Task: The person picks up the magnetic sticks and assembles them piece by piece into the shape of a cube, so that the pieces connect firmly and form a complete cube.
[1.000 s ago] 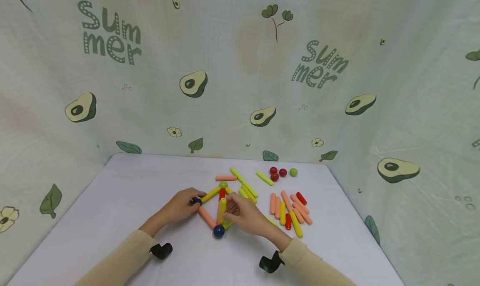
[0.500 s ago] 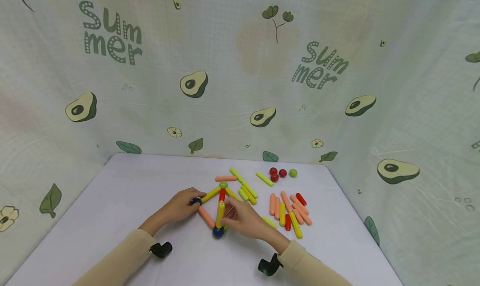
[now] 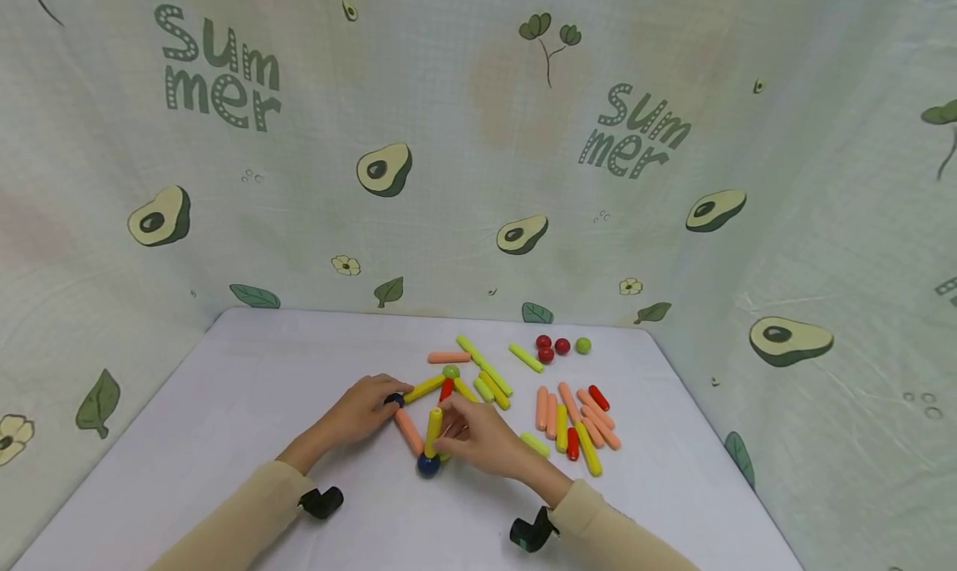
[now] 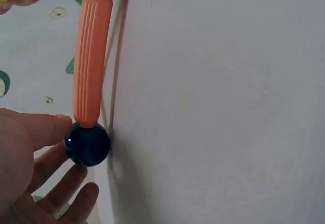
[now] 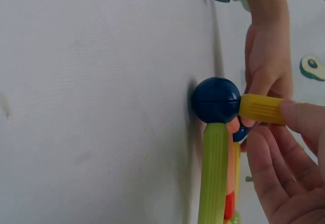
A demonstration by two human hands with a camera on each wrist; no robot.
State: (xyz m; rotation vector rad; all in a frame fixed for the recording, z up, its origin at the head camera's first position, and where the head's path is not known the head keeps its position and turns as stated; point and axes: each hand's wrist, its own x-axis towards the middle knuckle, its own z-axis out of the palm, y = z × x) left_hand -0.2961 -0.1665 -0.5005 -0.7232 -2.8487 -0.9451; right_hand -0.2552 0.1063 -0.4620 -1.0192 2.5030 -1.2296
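Right grip (image 3: 482,440) pinches a yellow stick (image 3: 434,430) near a loose lime stick (image 3: 534,445).

left hand (image 3: 365,407) gripping | right hand (image 3: 482,438) pinching | hands apart (forearms (image 3: 302,448) angled inward)

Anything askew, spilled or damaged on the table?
Nothing stands out. The yellow stick pinched by the right hand stands upright, seated against the near blue ball. Loose sticks lie at mixed angles, which looks ordinary. No visible damage.

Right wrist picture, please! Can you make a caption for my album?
The right hand's fingers hold a yellow stick touching a blue ball; a green stick meets the ball too.
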